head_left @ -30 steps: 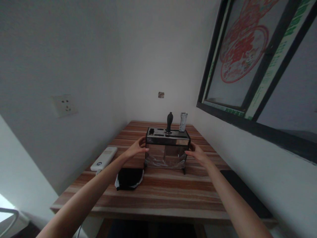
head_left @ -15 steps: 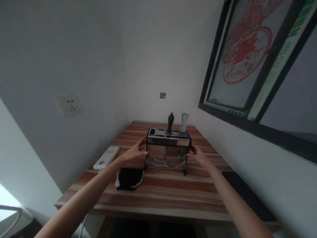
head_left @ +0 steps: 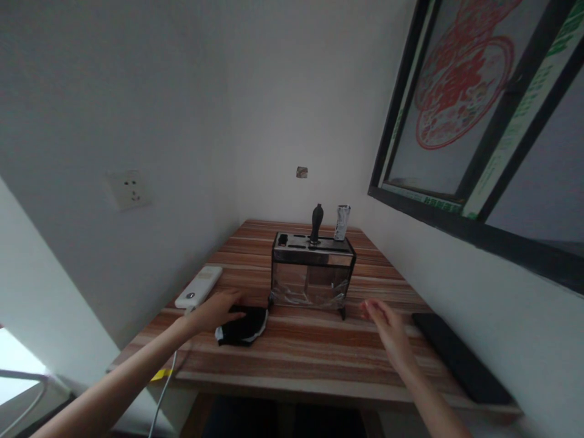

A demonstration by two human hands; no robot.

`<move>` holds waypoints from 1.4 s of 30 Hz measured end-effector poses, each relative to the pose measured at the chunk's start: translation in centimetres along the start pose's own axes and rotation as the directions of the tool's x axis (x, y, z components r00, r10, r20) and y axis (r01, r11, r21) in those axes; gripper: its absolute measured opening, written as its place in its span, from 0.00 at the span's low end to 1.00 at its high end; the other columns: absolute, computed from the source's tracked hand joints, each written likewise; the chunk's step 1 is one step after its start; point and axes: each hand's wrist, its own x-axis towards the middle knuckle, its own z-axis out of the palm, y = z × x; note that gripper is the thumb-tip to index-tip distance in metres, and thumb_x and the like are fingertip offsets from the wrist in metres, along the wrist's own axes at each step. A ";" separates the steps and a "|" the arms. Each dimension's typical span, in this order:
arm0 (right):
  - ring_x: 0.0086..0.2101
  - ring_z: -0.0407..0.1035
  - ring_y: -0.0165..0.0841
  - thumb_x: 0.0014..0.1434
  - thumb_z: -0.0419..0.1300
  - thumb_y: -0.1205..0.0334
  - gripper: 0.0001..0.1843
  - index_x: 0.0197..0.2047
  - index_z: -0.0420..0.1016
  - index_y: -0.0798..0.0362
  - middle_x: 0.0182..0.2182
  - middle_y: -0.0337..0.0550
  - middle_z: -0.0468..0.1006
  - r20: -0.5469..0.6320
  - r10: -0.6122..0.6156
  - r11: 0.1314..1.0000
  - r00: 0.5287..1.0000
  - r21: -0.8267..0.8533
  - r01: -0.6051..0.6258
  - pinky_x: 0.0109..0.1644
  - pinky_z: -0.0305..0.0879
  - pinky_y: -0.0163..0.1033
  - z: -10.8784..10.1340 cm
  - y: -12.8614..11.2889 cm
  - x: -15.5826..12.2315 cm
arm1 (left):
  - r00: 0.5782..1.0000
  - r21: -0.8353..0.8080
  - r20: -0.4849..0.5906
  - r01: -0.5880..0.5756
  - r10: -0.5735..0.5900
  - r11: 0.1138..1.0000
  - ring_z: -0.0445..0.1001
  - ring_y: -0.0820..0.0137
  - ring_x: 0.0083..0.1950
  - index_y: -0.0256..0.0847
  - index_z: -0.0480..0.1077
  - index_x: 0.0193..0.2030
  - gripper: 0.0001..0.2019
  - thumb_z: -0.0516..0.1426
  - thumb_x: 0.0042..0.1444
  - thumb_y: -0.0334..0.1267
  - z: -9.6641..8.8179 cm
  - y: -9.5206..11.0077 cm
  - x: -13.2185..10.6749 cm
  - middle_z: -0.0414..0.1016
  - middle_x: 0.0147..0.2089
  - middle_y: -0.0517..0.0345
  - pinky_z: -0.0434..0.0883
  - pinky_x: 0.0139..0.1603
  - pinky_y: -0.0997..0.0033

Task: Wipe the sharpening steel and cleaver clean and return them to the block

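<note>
A clear-walled box with a metal slotted top [head_left: 312,272] stands on the wooden table [head_left: 319,359], with a black handle [head_left: 316,222] sticking up from one slot. My left hand [head_left: 218,309] lies flat, fingers stretched, on the left edge of a black cloth [head_left: 246,326] in front of the box. My right hand [head_left: 387,331] hovers open above the table, to the right of the box and nearer to me, touching nothing.
A white power bank [head_left: 199,287] with a cable lies at the table's left edge. A silver can [head_left: 342,222] stands behind the box. A black flat object [head_left: 460,358] lies along the right wall. A wall socket [head_left: 126,190] is on the left wall.
Both hands have let go of the box's sides and drawn back toward me. The left hand has come down onto the black cloth.
</note>
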 end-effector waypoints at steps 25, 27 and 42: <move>0.28 0.69 0.34 0.57 0.52 0.41 0.23 0.27 0.71 0.53 0.24 0.41 0.74 0.369 -0.024 0.986 0.929 -0.144 0.083 0.34 0.64 0.36 4.6 0.3 -2.0 | 0.960 -0.042 0.192 -0.199 0.203 0.979 0.73 0.66 0.45 0.40 0.69 0.43 0.08 0.57 0.55 0.36 8.1 11.8 3.3 0.76 0.43 0.56 0.66 0.45 0.72; 0.28 0.69 0.34 0.58 0.52 0.43 0.22 0.28 0.71 0.53 0.24 0.41 0.73 0.381 -0.019 0.982 0.924 -0.169 0.089 0.33 0.64 0.35 4.6 0.5 -2.2 | 0.971 0.002 0.156 -0.182 0.179 0.983 0.73 0.64 0.46 0.40 0.68 0.45 0.10 0.56 0.56 0.35 8.9 12.2 3.5 0.75 0.45 0.54 0.67 0.47 0.69; 0.43 0.67 0.41 0.53 0.63 0.53 0.14 0.39 0.69 0.51 0.38 0.45 0.72 0.456 -0.115 0.684 0.883 -0.608 0.403 0.46 0.63 0.43 7.7 -0.4 -3.9 | 0.833 0.347 -0.094 -0.486 0.546 0.802 0.72 0.66 0.44 0.43 0.66 0.47 0.10 0.51 0.59 0.31 3.1 16.6 0.6 0.73 0.45 0.55 0.69 0.46 0.68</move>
